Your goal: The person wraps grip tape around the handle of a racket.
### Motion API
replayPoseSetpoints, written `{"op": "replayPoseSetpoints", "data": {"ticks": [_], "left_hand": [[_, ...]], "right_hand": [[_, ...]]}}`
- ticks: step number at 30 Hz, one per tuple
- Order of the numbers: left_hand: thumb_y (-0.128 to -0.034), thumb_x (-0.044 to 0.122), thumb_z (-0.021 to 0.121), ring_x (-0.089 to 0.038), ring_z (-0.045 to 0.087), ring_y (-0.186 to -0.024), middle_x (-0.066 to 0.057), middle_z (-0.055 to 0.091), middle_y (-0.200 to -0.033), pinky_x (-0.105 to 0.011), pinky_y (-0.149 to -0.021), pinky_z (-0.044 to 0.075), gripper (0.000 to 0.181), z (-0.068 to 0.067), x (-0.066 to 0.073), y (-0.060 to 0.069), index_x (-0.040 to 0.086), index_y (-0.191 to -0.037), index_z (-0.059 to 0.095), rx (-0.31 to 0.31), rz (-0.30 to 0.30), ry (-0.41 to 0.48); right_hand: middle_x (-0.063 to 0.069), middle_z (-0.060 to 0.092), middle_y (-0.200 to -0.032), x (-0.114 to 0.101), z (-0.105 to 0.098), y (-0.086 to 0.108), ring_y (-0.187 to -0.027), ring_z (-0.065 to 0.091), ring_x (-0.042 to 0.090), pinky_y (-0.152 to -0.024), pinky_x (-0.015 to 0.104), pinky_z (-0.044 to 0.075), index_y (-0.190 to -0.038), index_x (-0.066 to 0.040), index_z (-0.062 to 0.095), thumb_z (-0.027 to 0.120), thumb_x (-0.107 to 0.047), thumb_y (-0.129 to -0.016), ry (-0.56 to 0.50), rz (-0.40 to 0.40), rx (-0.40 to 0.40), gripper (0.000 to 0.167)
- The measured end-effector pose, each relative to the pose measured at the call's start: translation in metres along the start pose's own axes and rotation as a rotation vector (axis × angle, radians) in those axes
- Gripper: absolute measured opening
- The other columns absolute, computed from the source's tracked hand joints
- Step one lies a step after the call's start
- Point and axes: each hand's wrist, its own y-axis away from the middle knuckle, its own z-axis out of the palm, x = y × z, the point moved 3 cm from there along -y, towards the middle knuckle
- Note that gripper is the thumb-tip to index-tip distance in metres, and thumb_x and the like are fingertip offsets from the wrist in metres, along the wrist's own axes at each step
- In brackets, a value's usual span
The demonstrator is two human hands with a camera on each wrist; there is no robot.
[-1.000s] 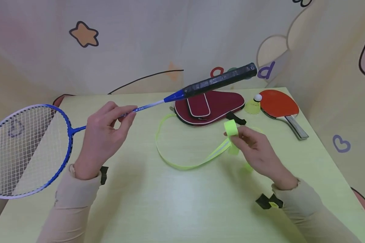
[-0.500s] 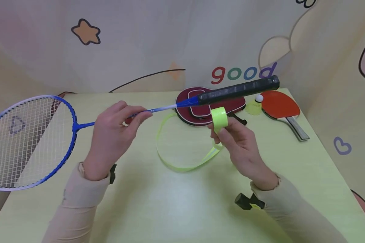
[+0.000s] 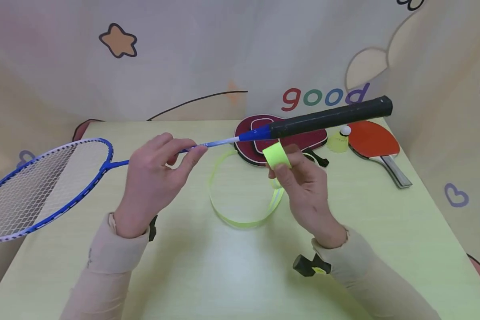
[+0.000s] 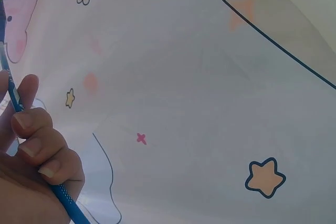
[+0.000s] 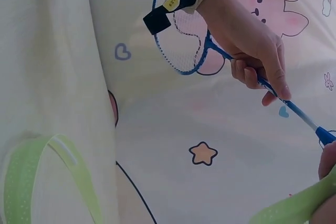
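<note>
Pale yellow-green, the tabletop (image 3: pixel 232 275) is spreading beneath everything. Above it the racket (image 3: pixel 224 142) is slanting across the head view, its strung frame (image 3: pixel 56 186) lying to the person's left, its long axis climbing gently rightward. Behind, the maroon case (image 3: pixel 308 138) is lying on the tabletop, partly masked by the racket's black handle (image 3: pixel 332 118). A thin yellow-green strip (image 3: pixel 242 224) is curving in a loop between the hands. Left hand (image 3: pixel 152 178) is pinching the shaft (image 3: pixel 220 142) between thumb and forefinger; the other fingers are curling about it in the left wrist view. Handle is pointing away from that grip, out over the right side, so the right hand (image 3: pixel 306 191) is standing nearer to it, below and on the near side in the head view. That hand is pinching a short yellow-green coil (image 3: pixel 277 155), holding it just below the blue cone (image 3: pixel 255 134) where shaft and handle are meeting; contact between coil and racket not readable.
</note>
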Motion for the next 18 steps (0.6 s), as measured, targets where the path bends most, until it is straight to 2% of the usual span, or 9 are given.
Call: {"op": "replayPoseSetpoints", "data": {"ticks": [3, 7, 9, 13, 16, 18], "left_hand": [[-0.0833, 0.021, 0.079, -0.013, 0.036, -0.057, 0.001, 0.042, -0.060, -0.024, -0.052, 0.025, 0.016, 0.002, 0.001, 0.000, 0.006, -0.089, 0.077, 0.002, -0.006, -0.010], [-0.0811, 0.019, 0.081, -0.013, 0.036, -0.056, 0.001, 0.041, -0.059, -0.026, -0.051, 0.026, 0.014, 0.002, 0.003, 0.001, 0.007, -0.088, 0.077, 0.003, 0.001, -0.005], [-0.0810, 0.018, 0.081, -0.012, 0.036, -0.056, 0.002, 0.040, -0.059, -0.025, -0.051, 0.026, 0.013, 0.002, 0.004, 0.001, 0.007, -0.087, 0.077, -0.006, 0.008, -0.002], [-0.0820, 0.020, 0.079, -0.011, 0.035, -0.055, 0.003, 0.041, -0.058, -0.025, -0.048, 0.025, 0.013, 0.002, 0.005, 0.002, 0.008, -0.086, 0.077, -0.019, 0.028, -0.006], [-0.0813, 0.023, 0.079, -0.010, 0.036, -0.053, 0.002, 0.046, -0.058, -0.026, -0.046, 0.026, 0.017, 0.002, 0.005, 0.001, 0.007, -0.084, 0.076, -0.023, 0.046, -0.036], [-0.0791, 0.030, 0.081, -0.010, 0.038, -0.052, 0.001, 0.053, -0.060, -0.026, -0.045, 0.028, 0.025, 0.001, 0.005, 0.001, 0.007, -0.083, 0.074, -0.037, 0.061, -0.080]], "right_hand": [[0.006, 0.060, -0.088, -0.001, -0.001, 0.002, -0.079, 0.058, 0.022, -0.074, 0.031, 0.049, -0.099, -0.014, 0.069, 0.064, -0.031, -0.094, 0.036, -0.001, 0.042, 0.018], [0.007, 0.061, -0.087, 0.001, 0.003, -0.005, -0.075, 0.057, 0.021, -0.070, 0.029, 0.048, -0.106, -0.010, 0.059, 0.060, -0.025, -0.098, 0.015, 0.077, 0.167, 0.017], [0.008, 0.061, -0.089, 0.003, 0.007, -0.008, -0.074, 0.057, 0.021, -0.069, 0.028, 0.050, -0.114, -0.011, 0.049, 0.056, -0.019, -0.100, -0.076, 0.107, 0.201, 0.018], [0.010, 0.059, -0.096, 0.006, 0.014, -0.016, -0.073, 0.061, 0.022, -0.069, 0.029, 0.053, -0.130, -0.011, 0.041, 0.056, -0.012, -0.098, -0.351, 0.101, 0.212, 0.036], [0.009, 0.060, -0.097, 0.009, 0.014, -0.018, -0.073, 0.061, 0.021, -0.069, 0.029, 0.054, -0.128, -0.010, 0.049, 0.064, -0.017, -0.095, -0.468, 0.094, 0.201, 0.037], [0.008, 0.061, -0.096, 0.010, 0.013, -0.018, -0.073, 0.061, 0.020, -0.069, 0.028, 0.053, -0.121, -0.008, 0.054, 0.069, -0.020, -0.092, -0.476, 0.094, 0.199, 0.034]]}}
